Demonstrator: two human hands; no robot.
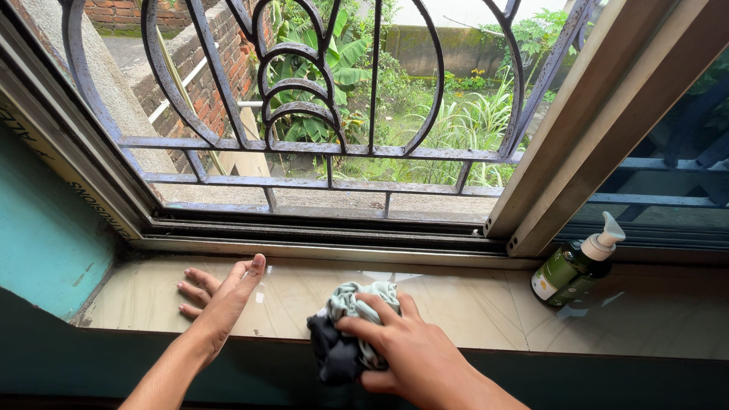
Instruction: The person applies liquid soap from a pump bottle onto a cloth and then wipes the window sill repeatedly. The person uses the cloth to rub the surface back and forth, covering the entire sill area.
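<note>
Our right hand (414, 357) grips a bunched cloth (351, 330) — pale green and dark — pressing it onto the marble windowsill (471, 307), while our left hand (222, 296) rests flat and spread beside it, holding nothing. Farther right on the sill stands a green pump bottle (575, 267), tilted — behind it all, the iron window grille (319, 114).

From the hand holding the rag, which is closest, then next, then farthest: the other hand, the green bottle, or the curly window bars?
1. The left hand, flat on the sill, left of the right hand gripping the rag.
2. The green pump bottle, on the sill to the right.
3. The curly window bars, up beyond the sill.
</note>
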